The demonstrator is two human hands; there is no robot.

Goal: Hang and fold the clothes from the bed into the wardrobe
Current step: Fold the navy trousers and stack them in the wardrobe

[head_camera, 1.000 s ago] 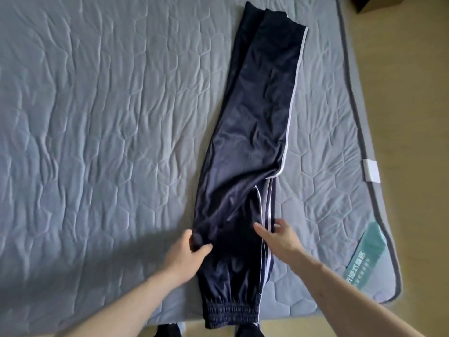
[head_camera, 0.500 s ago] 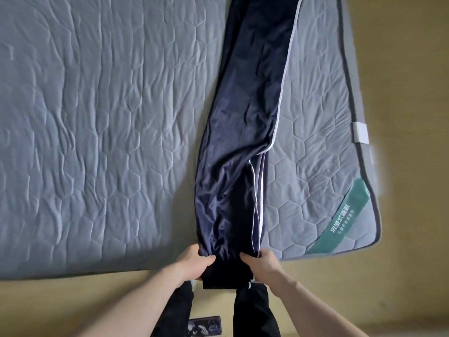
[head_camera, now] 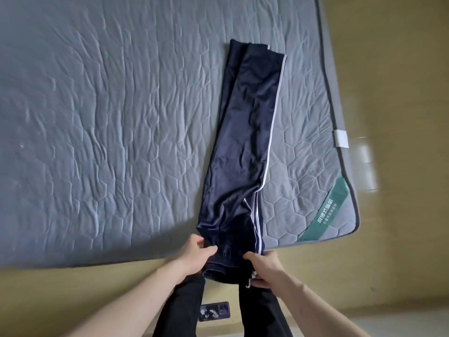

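Two hands hold one pair of pants at the near edge of the bed.

The dark blue shiny pants with a white side stripe lie long on the right side of the grey quilted mattress. The left hand and right hand each pinch the near end, a little apart. The cloth looks soft, light and slippery, so I would grab both corners tight.

"沉浸式睡眠" on green mattress label

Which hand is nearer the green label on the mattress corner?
Right. The right hand grips the trousers' cuff end below-left of the green label; the left hand is farther left.
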